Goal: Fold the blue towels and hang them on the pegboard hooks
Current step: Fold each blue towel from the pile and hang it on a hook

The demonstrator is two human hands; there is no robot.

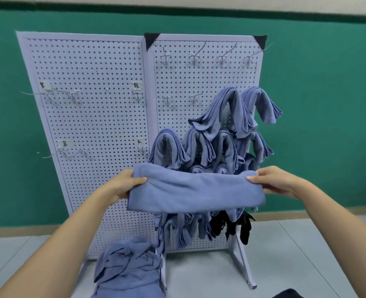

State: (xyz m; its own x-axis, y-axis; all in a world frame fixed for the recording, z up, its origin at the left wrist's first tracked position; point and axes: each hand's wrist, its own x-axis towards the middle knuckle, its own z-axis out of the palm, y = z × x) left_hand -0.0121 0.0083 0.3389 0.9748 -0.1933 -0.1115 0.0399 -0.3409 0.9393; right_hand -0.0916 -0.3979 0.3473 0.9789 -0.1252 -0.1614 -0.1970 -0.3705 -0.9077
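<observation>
A folded blue towel (pixel 196 188) stretches level before towels (pixel 220 130) draped on the pegboard (pixel 91 117).

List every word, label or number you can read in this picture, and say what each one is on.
No text reads with certainty. The left pegboard carries four small handwritten labels, each above hooks:
Upper left label: one character, too blurred to read.
Upper right label: one character, possibly "绿", not certain.
Lower left label: one character, too blurred to read.
Lower right label: too small to read.
No brands, numbers or signs show.
</observation>
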